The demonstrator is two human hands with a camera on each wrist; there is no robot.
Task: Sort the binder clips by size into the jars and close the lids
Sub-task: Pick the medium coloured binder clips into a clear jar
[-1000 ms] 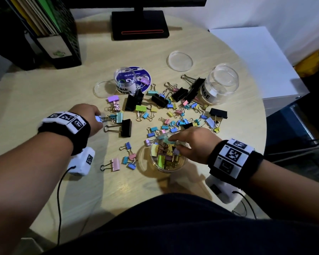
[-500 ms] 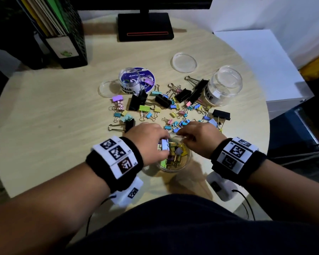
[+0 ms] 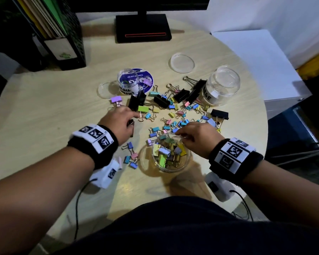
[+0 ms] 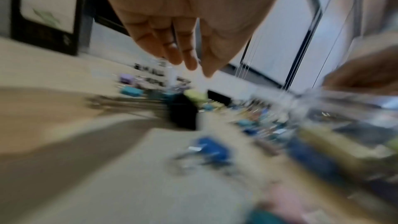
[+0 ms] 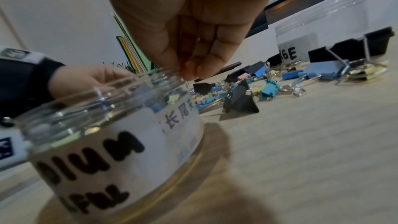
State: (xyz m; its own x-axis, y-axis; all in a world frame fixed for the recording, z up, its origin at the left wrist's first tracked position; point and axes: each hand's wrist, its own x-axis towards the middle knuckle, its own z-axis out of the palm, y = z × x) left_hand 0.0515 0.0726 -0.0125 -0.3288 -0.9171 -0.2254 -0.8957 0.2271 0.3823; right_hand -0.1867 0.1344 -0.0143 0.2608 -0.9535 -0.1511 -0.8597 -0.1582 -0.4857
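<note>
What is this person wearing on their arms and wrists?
Both forearms are bare, with no sleeves. The left hand and right hand wear no gloves or rings that show. Each wrist carries a black wristband topped by a white strip printed with square black-and-white tags. Under each wrist hangs a small white camera box, each trailing a thin black cable.
</note>
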